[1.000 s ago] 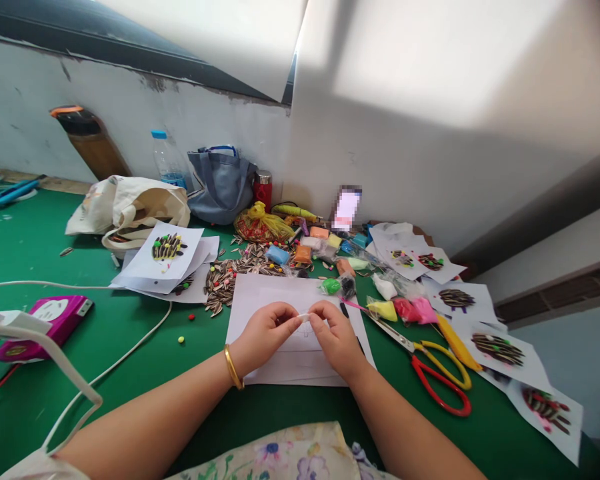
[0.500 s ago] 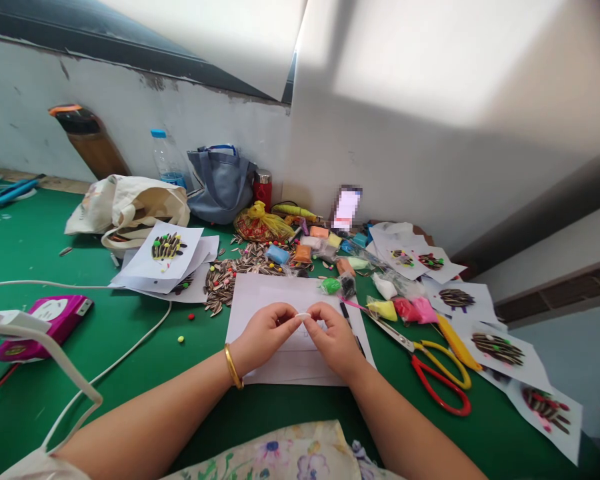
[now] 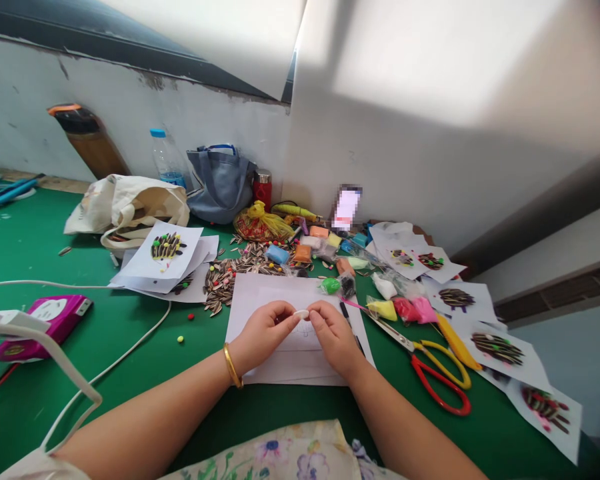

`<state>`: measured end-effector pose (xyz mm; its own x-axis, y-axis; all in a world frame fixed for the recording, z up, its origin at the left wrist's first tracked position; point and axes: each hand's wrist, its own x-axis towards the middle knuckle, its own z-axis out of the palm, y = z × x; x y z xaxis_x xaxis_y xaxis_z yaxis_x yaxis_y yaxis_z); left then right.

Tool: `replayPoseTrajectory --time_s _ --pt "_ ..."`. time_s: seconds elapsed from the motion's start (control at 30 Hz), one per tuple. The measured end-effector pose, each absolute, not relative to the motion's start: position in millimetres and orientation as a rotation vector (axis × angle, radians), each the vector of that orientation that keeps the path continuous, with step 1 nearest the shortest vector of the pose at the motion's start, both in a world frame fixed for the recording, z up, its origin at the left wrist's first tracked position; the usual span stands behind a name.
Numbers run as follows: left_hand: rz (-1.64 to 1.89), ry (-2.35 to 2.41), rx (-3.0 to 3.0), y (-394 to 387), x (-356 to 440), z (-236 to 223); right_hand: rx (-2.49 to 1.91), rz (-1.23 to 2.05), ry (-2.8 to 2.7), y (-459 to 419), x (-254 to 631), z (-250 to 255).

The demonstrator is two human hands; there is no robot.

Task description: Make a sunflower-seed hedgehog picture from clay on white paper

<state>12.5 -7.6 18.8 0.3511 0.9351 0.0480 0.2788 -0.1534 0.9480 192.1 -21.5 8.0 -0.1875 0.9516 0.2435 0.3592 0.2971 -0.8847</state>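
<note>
Between my fingertips is a small flattened piece of white modelling clay (image 3: 301,314). My left hand (image 3: 269,333), with a gold bangle at the wrist, pinches its left side. The right side is pinched by thumb and fingers of my right hand (image 3: 333,335). Both hands are over a stack of white paper (image 3: 260,290), and part of a line drawing (image 3: 304,331) shows below the clay. A black pen (image 3: 351,325) lies along the paper's right side, partly hidden by my right hand.
Scissors (image 3: 440,377) and a yellow cutter (image 3: 459,343) lie right of the paper. Behind it are sunflower seeds (image 3: 225,283) and bagged clay (image 3: 381,309). Seed pictures (image 3: 497,348) line the right. A white cable (image 3: 140,343) and magenta box (image 3: 40,327) are at left.
The white clay has turned between my fingertips, from a thin edge to a wider flat face. My hands have stayed in nearly the same place over the paper.
</note>
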Motion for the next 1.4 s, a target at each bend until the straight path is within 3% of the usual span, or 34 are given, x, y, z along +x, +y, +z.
replayPoseTrajectory --time_s 1.4 --pt "0.905 1.203 1.756 -5 7 23 -1.193 0.786 -1.764 -24 191 11"
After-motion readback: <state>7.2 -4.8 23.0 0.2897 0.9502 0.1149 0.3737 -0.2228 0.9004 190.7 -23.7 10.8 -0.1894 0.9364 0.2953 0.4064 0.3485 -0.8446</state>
